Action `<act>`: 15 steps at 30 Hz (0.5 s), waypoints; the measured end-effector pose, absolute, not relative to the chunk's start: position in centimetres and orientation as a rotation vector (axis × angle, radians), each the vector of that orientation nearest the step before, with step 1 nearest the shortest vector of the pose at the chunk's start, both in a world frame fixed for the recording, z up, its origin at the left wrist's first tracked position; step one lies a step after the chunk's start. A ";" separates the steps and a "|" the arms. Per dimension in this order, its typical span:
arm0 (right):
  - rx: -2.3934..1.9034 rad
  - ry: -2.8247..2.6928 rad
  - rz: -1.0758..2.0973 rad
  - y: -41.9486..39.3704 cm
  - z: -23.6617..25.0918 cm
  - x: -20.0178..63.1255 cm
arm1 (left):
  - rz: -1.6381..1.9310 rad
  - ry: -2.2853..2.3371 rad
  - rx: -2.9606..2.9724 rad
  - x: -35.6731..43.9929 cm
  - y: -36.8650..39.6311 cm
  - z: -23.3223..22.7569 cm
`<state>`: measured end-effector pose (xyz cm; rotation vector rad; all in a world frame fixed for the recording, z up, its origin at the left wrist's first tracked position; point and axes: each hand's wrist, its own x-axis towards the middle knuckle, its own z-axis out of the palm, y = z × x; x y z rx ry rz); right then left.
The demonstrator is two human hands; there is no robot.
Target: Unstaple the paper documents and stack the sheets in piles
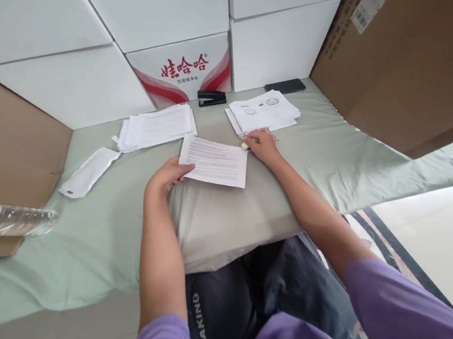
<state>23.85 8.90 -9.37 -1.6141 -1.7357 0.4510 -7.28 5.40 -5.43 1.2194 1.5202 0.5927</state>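
Observation:
A printed sheet of paper (216,161) lies on a grey-green cushion (224,214) in front of me. My left hand (168,176) rests on the sheet's lower left corner, fingers pressing it flat. My right hand (262,142) lies at the sheet's right edge, closed around a small pale object (244,146) that looks like a stamp or pen end. Just beyond my right hand sits a stack of stamped papers (264,111). A second stack of papers (157,127) lies at the far left of the sheet.
A black stapler (211,97) and a dark phone (284,87) sit against stacked white boxes (175,37). A white plastic sleeve (88,172) and a water bottle (7,219) lie left. Brown cardboard boxes (402,46) flank both sides. Floor shows at right.

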 end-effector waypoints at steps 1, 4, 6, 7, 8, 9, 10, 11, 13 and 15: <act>-1.632 -1.746 0.441 8.9 -9.3 23.8 | 0.594 1.519 1.219 -7.2 5.4 -5.4; -1.680 -1.765 0.410 8.7 -9.1 23.5 | 0.595 1.533 1.225 -7.1 5.3 -5.4; -1.703 -1.761 0.412 8.5 -8.9 23.3 | 0.587 1.547 1.242 -7.1 5.3 -5.4; -1.713 -1.758 0.420 8.5 -8.8 23.2 | 0.574 1.551 1.253 -7.1 5.3 -5.4; -1.724 -1.757 0.429 8.4 -8.7 23.1 | 0.554 1.565 1.268 -7.2 5.3 -5.3; -1.735 -1.759 0.433 8.4 -8.6 23.0 | 0.537 1.605 1.291 -7.3 5.3 -5.3; -1.746 -1.763 0.429 8.3 -8.5 22.9 | 0.544 1.684 1.329 -7.3 5.3 -5.1; -1.758 -1.770 0.417 8.3 -8.4 22.7 | 0.596 1.806 1.383 -7.2 5.3 -5.0; -1.785 -1.789 0.384 8.2 -8.3 22.6 | 0.842 2.066 1.519 -6.3 5.3 -4.7; -1.809 -1.813 0.350 8.2 -8.3 22.4 | 1.126 2.119 1.633 -4.2 5.6 -4.6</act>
